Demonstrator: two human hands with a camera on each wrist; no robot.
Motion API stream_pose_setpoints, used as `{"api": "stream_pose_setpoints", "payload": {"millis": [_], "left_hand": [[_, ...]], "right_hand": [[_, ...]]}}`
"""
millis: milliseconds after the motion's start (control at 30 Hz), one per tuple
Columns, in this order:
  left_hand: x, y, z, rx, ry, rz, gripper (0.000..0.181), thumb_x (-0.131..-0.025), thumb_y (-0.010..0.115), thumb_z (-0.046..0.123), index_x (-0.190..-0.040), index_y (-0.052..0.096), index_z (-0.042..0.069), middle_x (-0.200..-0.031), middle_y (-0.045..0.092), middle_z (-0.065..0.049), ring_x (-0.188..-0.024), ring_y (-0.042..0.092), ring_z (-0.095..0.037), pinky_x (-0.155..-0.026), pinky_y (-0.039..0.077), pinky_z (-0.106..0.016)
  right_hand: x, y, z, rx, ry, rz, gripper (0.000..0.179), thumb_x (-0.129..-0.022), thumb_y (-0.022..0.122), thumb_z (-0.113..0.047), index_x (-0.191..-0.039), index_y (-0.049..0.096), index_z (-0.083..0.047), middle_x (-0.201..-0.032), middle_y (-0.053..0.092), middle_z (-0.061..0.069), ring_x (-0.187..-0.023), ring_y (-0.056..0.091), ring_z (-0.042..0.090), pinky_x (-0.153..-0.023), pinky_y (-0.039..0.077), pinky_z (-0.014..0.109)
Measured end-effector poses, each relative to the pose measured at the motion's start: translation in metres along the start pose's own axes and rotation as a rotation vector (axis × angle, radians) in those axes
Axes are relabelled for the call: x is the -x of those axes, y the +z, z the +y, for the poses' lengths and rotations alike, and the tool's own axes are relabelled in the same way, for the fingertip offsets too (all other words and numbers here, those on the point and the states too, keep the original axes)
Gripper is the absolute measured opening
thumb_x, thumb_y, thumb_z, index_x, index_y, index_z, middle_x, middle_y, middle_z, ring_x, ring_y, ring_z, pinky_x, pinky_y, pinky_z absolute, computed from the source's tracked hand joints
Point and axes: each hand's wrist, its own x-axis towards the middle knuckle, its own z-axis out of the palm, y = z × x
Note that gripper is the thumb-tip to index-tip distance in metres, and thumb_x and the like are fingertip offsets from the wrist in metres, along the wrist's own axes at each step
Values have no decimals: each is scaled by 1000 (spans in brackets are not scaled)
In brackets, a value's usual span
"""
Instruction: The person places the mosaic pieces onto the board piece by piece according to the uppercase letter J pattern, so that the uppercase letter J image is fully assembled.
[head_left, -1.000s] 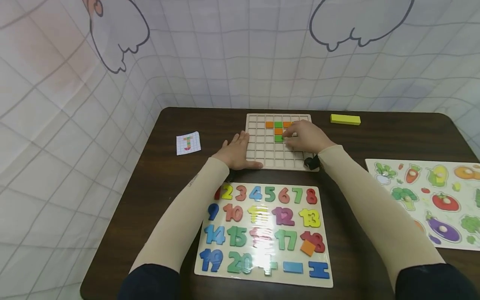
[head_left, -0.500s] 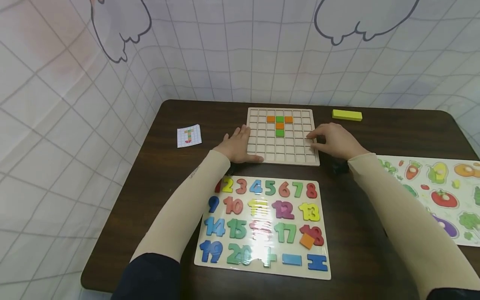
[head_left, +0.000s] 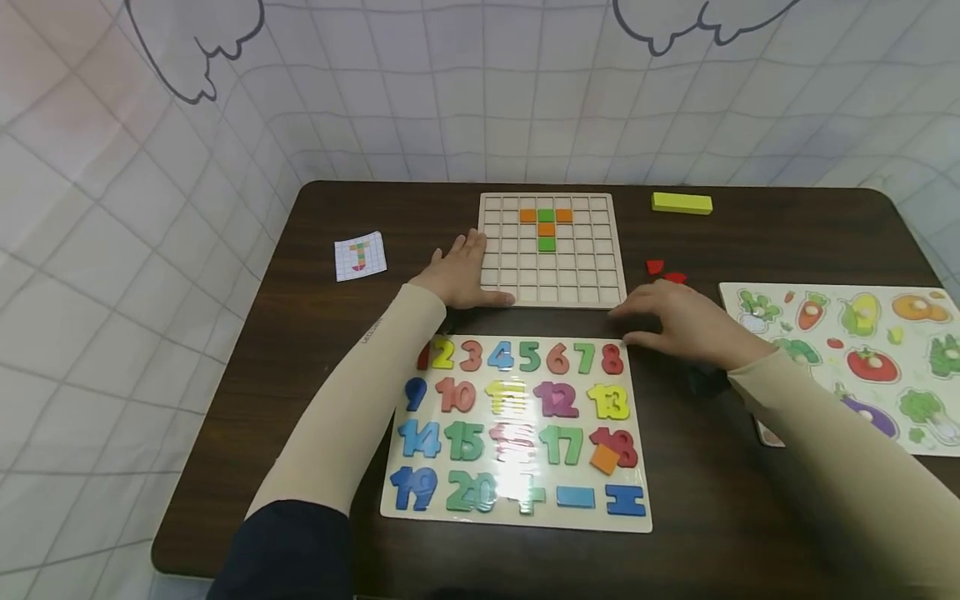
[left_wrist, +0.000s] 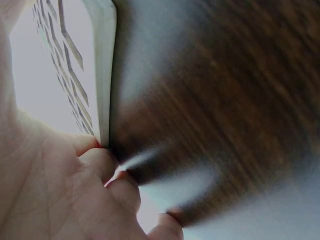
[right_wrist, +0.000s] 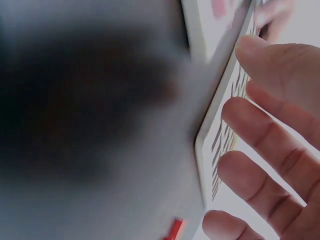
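Observation:
A pale wooden grid board [head_left: 510, 271] lies at the table's far middle. Orange and green squares on it form a T: three in a row and an orange [head_left: 546, 229] and a green square [head_left: 547, 244] below. My left hand [head_left: 459, 271] rests at the board's left edge, fingers straight and thumb along the near corner; the left wrist view shows fingertips against the table beside the rim. My right hand [head_left: 678, 323] hovers off the board's near right corner, fingers loosely bent and parted, nothing between them. Just beyond it lie red pieces [head_left: 655, 267], partly hidden by the hand.
A number puzzle board [head_left: 517, 521] lies in front of the grid, with a loose orange square [head_left: 604, 458] on its 18. A vegetable puzzle board [head_left: 825, 333] is at the right. A yellow block [head_left: 682, 203] stands far right, and a small pattern card [head_left: 360, 256] lies left.
My right hand has left the green square on the grid, moved right past the board's edge, then back nearer me. Red pieces now show beyond it. The left hand stays at the board.

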Motion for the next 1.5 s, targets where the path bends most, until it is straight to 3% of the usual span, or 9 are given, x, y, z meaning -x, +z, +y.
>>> {"api": "stream_pose_setpoints", "payload": {"millis": [333, 500, 700, 933, 1167, 1500], "left_hand": [[4, -4, 3, 10, 4, 0, 123, -87, 64, 76, -168, 1, 8, -177, -2, -13, -166, 1, -31, -132, 10, -60], [6, -3, 4, 19, 0, -2, 123, -88, 65, 75, -168, 1, 8, -177, -2, -13, -166, 1, -31, -132, 9, -59], [9, -3, 5, 30, 1, 3, 122, -88, 66, 73, -168, 2, 7, -177, -2, -14, -165, 1, -32, -132, 10, -60], [10, -3, 5, 28, -1, 4, 121, -88, 65, 73, -168, 2, 7, -177, -2, -13, -165, 1, -31, -132, 10, -59], [8, -1, 4, 30, 7, 7, 122, -88, 65, 74, -168, 2, 7, -177, -2, -13, -165, 1, -31, -132, 10, -60], [6, -1, 4, 14, -9, 6, 123, -87, 64, 76, -168, 1, 9, -177, -2, -12, -166, 1, -30, -132, 10, -58]], "right_hand": [[47, 16, -51, -59, -240, 37, 39, -79, 92, -25, -116, 80, -23, -111, 78, -12, -99, 63, 7, -86, 57, 34], [64, 24, -70, -151, -308, -56, 40, -81, 90, -34, -119, 78, -29, -115, 75, -18, -105, 64, 5, -89, 56, 34], [75, 31, -80, -144, -312, -143, 43, -83, 88, -39, -124, 74, -37, -120, 70, -23, -110, 61, 4, -94, 55, 37], [74, 36, -83, -101, -401, -73, 35, -84, 88, -28, -117, 78, -34, -114, 68, -20, -105, 59, 2, -89, 53, 31], [70, 38, -85, -88, -427, -38, 32, -82, 90, -28, -112, 80, -32, -111, 70, -19, -103, 59, 3, -89, 55, 32], [41, 39, -79, -142, -353, 14, 30, -81, 91, -28, -109, 80, -27, -106, 72, -16, -99, 59, 3, -89, 57, 31]]}}
